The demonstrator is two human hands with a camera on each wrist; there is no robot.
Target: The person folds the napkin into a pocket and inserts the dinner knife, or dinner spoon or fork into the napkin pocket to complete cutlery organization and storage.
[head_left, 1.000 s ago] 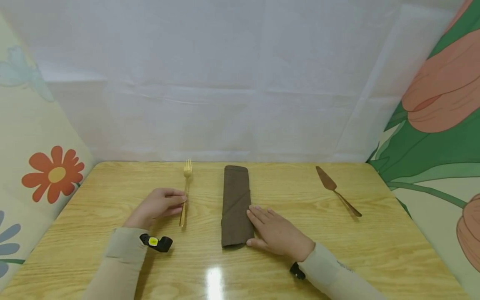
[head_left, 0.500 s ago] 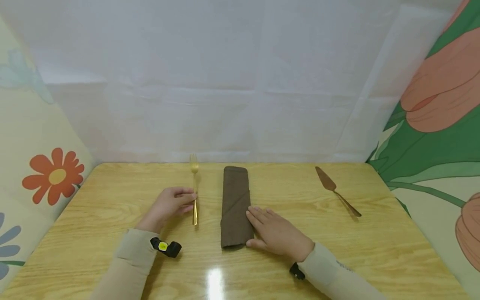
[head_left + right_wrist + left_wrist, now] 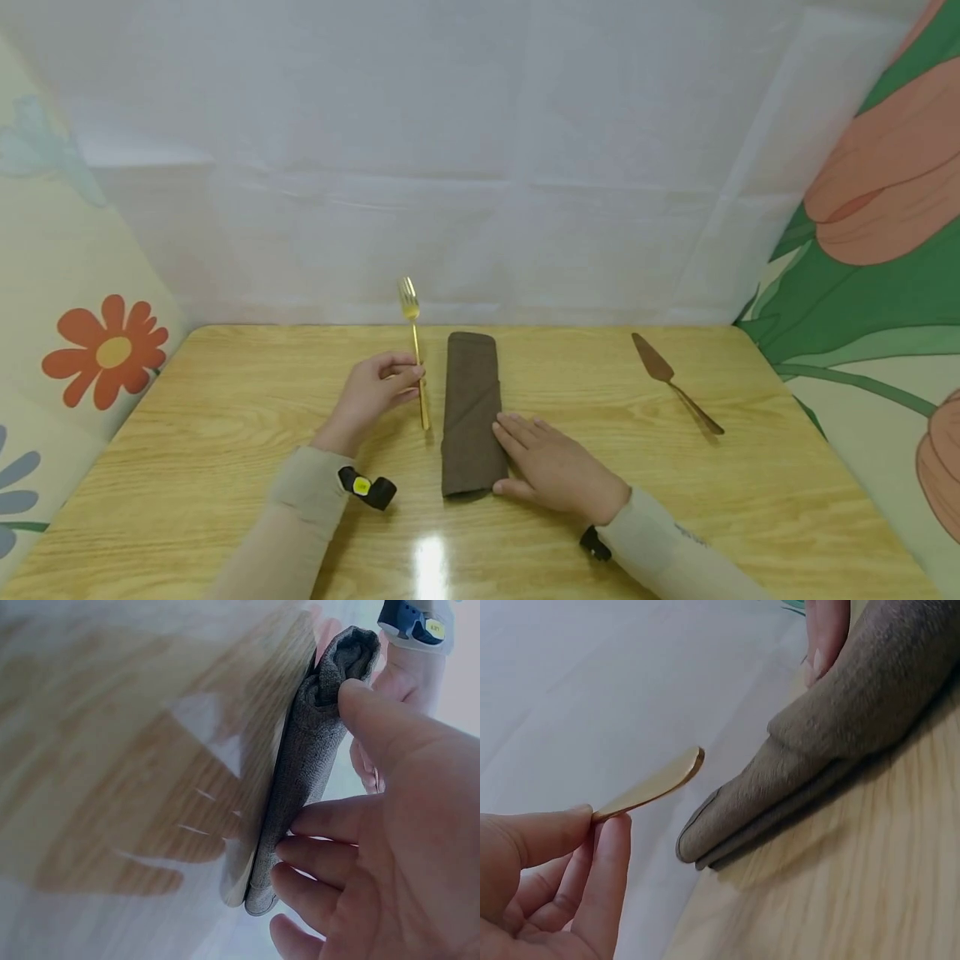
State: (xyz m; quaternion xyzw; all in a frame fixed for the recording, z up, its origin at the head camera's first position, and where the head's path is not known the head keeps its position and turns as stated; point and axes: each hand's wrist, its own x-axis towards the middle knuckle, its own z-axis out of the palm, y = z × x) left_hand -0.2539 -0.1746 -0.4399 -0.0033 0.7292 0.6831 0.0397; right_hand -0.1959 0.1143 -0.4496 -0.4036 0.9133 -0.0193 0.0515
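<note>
In the head view my left hand (image 3: 371,390) pinches a gold fork (image 3: 409,302) by its handle, tines pointing away from me. The fork is lifted over the table, just left of a long folded brown cloth napkin (image 3: 471,417). From the left wrist, the flat end of the fork handle (image 3: 656,784) sticks out past the thumb and finger. My right hand (image 3: 561,468) lies with fingers extended against the napkin's right side. In the right wrist view its thumb touches the rolled near end of the napkin (image 3: 307,761), and the other fingertips rest along its side.
A copper-coloured cake server (image 3: 652,360) lies at the right of the wooden table (image 3: 780,500), blade pointing away. White cloth (image 3: 480,167) hangs behind the table's far edge. Walls painted with flowers stand on both sides.
My left hand has carried the fork to the right, toward the napkin, and raised it off the table. My right hand and the napkin have stayed in place.
</note>
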